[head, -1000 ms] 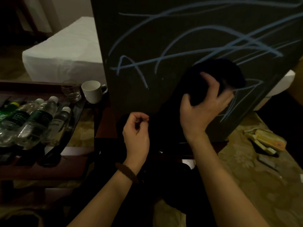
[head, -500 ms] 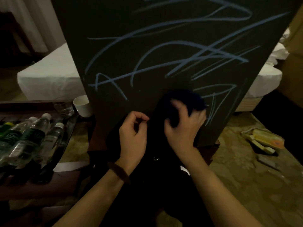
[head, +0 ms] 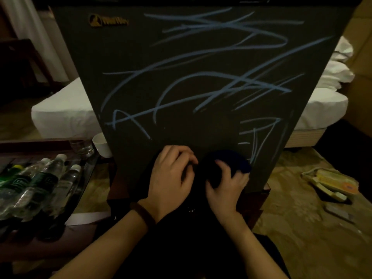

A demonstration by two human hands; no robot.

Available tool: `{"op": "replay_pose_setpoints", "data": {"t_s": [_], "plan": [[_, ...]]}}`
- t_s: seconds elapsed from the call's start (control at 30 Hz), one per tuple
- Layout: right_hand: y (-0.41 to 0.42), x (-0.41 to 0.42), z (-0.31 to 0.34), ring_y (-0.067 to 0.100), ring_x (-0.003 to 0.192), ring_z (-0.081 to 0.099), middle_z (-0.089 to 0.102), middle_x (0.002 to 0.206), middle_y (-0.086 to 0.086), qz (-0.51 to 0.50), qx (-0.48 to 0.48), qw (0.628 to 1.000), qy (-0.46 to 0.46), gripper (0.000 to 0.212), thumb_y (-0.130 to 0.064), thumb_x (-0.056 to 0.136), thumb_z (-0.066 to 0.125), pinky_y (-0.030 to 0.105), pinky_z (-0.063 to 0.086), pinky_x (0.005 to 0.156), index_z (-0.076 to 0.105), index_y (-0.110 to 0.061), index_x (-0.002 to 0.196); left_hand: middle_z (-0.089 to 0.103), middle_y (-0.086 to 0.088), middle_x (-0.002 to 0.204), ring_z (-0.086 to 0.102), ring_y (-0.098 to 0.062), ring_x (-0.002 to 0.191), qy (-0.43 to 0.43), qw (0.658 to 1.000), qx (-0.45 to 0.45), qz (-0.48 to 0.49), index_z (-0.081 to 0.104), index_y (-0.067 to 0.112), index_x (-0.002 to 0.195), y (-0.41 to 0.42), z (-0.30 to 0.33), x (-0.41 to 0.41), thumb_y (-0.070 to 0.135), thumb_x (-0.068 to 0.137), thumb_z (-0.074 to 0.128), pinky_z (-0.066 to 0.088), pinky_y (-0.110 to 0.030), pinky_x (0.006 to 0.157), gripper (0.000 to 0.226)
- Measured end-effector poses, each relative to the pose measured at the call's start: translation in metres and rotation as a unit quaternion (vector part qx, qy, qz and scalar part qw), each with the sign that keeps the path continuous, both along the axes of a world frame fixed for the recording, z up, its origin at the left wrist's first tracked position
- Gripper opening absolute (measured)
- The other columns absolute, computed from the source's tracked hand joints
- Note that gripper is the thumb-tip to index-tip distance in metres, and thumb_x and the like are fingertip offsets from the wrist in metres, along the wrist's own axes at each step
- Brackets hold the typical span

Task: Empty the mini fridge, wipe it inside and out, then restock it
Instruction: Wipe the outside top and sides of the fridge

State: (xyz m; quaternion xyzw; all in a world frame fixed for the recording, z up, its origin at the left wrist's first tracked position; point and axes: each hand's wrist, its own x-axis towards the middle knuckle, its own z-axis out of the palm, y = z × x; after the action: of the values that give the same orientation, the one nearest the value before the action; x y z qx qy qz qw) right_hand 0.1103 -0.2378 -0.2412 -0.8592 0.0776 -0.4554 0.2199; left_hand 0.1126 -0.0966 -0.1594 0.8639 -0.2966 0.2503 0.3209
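Right hand (head: 225,186) lower now, gripping cloth (head: 227,160).

head view looks down, near fridge door (head: 201,77).

A dark wooden side table (head: 30,246) is seen at left, with water bottles (head: 40,188), a glass (head: 82,147) and a white cup (head: 102,144) on it. What may be packets (head: 332,183) lie on the patterned carpet (head: 302,228).

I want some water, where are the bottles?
In the head view the water bottles lie on their sides at the left, on the dark tray, just below the glass and the white cup.
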Motion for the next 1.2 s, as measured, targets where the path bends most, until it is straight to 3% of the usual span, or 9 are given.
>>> {"op": "replay_pose_setpoints", "data": {"t_s": [0.2, 0.33, 0.47, 0.6, 0.7, 0.83, 0.97, 1.07, 1.2], "plan": [[-0.030, 0.024, 0.111, 0.032, 0.119, 0.028, 0.038, 0.131, 0.023, -0.057, 0.069, 0.979, -0.185, 0.054, -0.027, 0.067, 0.053, 0.048, 0.027, 0.102, 0.044, -0.023, 0.120, 0.056, -0.001, 0.109, 0.041, -0.008, 0.108, -0.032, 0.999, 0.000, -0.015, 0.062, 0.018, 0.092, -0.007, 0.009, 0.006, 0.022, 0.081, 0.046, 0.030, -0.019, 0.091, 0.021], [-0.031, 0.022, 0.049, 0.035, 0.108, 0.033, 0.033, 0.120, 0.011, -0.061, -0.056, 0.989, -0.121, 0.059, -0.031, 0.065, 0.058, 0.058, 0.037, 0.093, 0.043, -0.022, 0.121, 0.056, 0.000, 0.107, 0.037, -0.001, 0.106, -0.020, 0.999, -0.028, 0.015, 0.062, 0.019, 0.091, -0.011, 0.003, -0.001, 0.024, 0.079, 0.044, 0.029, -0.014, 0.087, 0.022], [-0.035, 0.008, -0.028, 0.039, 0.103, 0.032, 0.034, 0.112, 0.016, -0.063, -0.115, 0.991, -0.003, 0.088, -0.017, 0.038, 0.089, 0.072, 0.038, 0.077, 0.044, -0.017, 0.113, 0.056, -0.003, 0.110, 0.041, -0.010, 0.108, -0.011, 1.000, 0.000, 0.013, 0.061, 0.017, 0.096, -0.025, -0.001, -0.003, 0.017, 0.077, 0.055, 0.038, -0.027, 0.089, 0.019], [-0.037, -0.001, -0.011, 0.032, 0.095, 0.033, 0.033, 0.106, 0.011, -0.026, -0.043, 0.999, -0.004, 0.071, -0.020, 0.052, 0.082, 0.063, 0.044, 0.080, 0.044, -0.018, 0.111, 0.056, -0.005, 0.111, 0.039, -0.010, 0.107, -0.009, 1.000, 0.012, -0.001, 0.062, 0.015, 0.097, -0.044, 0.006, -0.007, 0.007, 0.074, 0.066, 0.038, -0.031, 0.089, 0.025], [-0.048, 0.010, 0.059, 0.032, 0.103, 0.034, 0.044, 0.112, 0.018, -0.047, 0.034, 0.992, -0.108, 0.049, -0.031, 0.065, 0.055, 0.050, 0.034, 0.093, 0.045, -0.021, 0.112, 0.055, -0.005, 0.111, 0.039, -0.008, 0.106, -0.006, 1.000, -0.009, -0.013, 0.061, 0.015, 0.098, -0.046, 0.009, -0.009, 0.007, 0.075, 0.066, 0.037, -0.029, 0.088, 0.024], [-0.058, 0.026, 0.111, 0.033, 0.106, 0.037, 0.049, 0.115, 0.025, -0.087, 0.079, 0.972, -0.203, 0.048, -0.026, 0.064, 0.053, 0.046, 0.034, 0.093, 0.052, -0.016, 0.111, 0.053, 0.001, 0.109, 0.036, -0.001, 0.105, 0.023, 0.999, -0.042, -0.013, 0.061, 0.016, 0.097, -0.045, 0.005, -0.007, 0.018, 0.080, 0.055, 0.031, -0.015, 0.087, 0.018], [-0.059, 0.022, 0.034, 0.034, 0.107, 0.031, 0.033, 0.119, 0.013, -0.084, -0.006, 0.991, -0.100, 0.050, -0.031, 0.065, 0.054, 0.056, 0.036, 0.093, 0.041, -0.022, 0.112, 0.050, 0.017, 0.094, 0.046, 0.002, 0.094, 0.071, 0.992, -0.101, -0.019, 0.058, 0.026, 0.086, -0.050, -0.003, -0.010, 0.011, 0.082, 0.052, 0.037, -0.010, 0.084, 0.016], [-0.062, 0.007, -0.027, 0.046, 0.107, 0.039, 0.039, 0.117, 0.022, -0.090, -0.030, 0.995, 0.033, 0.069, -0.018, 0.053, 0.079, 0.069, 0.039, 0.083, 0.041, -0.018, 0.111, 0.054, 0.017, 0.087, 0.055, -0.002, 0.087, 0.182, 0.966, -0.184, -0.004, 0.051, 0.035, 0.077, -0.059, -0.004, -0.019, 0.002, 0.083, 0.054, 0.043, -0.018, 0.079, 0.034], [-0.055, -0.005, -0.024, 0.053, 0.096, 0.049, 0.051, 0.104, 0.031, -0.073, 0.087, 0.989, 0.095, 0.072, -0.006, 0.052, 0.084, 0.062, 0.043, 0.087, 0.042, -0.018, 0.110, 0.058, 0.009, 0.088, 0.058, -0.009, 0.087, 0.279, 0.919, -0.276, 0.029, 0.054, 0.031, 0.076, -0.064, 0.006, -0.021, 0.002, 0.086, 0.053, 0.047, -0.025, 0.079, 0.031]]}}
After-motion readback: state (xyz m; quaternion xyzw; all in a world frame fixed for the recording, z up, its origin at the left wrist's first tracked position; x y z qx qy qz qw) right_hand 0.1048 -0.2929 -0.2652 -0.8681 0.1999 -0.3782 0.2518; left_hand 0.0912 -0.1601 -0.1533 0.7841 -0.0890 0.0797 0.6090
